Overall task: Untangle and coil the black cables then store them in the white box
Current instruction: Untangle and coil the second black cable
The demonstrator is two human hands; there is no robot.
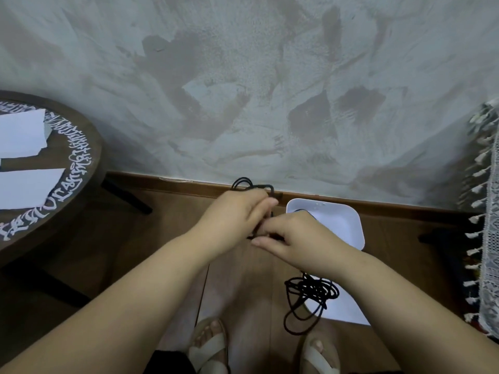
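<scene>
My left hand point(237, 211) grips a small coil of black cable point(244, 183), whose loops stick out above my fingers. Just below and to the right, my right hand point(291, 236) pinches the same cable between thumb and fingers. A thin strand hangs from my hands down toward my feet. A tangled bundle of black cable point(310, 292) lies on the floor under my right forearm, partly over a white lid. The white box point(343, 220) stands open on the floor against the wall, right behind my right hand; its inside is mostly hidden.
A round dark wooden table point(81, 163) with white lettering and white papers point(21, 136) stands at the left. A lace cloth with tassels point(486, 225) hangs at the right edge. My sandalled feet point(210, 344) stand on the wooden floor below.
</scene>
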